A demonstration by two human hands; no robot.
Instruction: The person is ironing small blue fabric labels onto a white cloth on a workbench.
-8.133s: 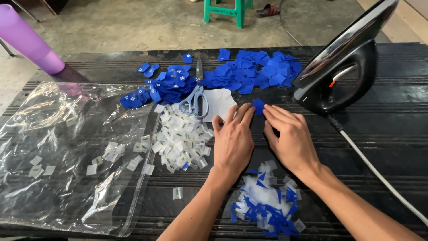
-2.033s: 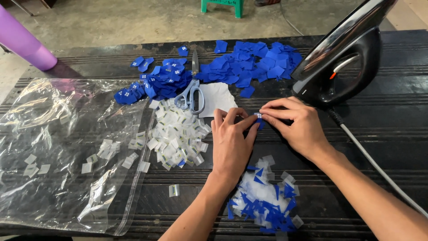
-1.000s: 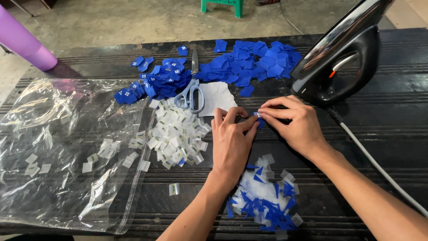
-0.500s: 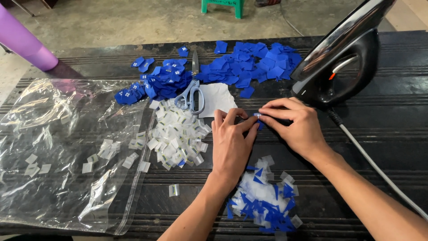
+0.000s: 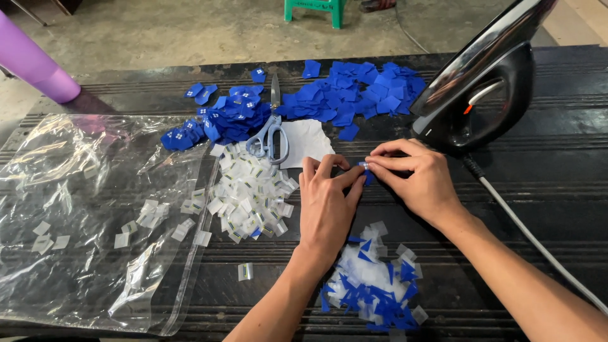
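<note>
My left hand (image 5: 326,206) and my right hand (image 5: 418,180) meet at their fingertips over the dark table, pinching one small blue fabric piece (image 5: 365,170) between them. A heap of small white tags (image 5: 250,193) lies just left of my left hand. Behind it lie scissors (image 5: 269,133) with pale blue handles and a white sheet (image 5: 307,142). Blue fabric squares (image 5: 354,95) are piled at the back. Blue and white scraps (image 5: 373,282) sit between my forearms near the front edge.
A black electric iron (image 5: 484,88) stands upright at the right, its white cord (image 5: 532,234) trailing toward the front. A clear plastic bag (image 5: 88,215) with several white tags lies at the left. A purple cup (image 5: 35,63) stands at the back left.
Both hands have come together at the fingertips on the blue piece; a second ago they were nearly the same, with only slight finger movement since.
</note>
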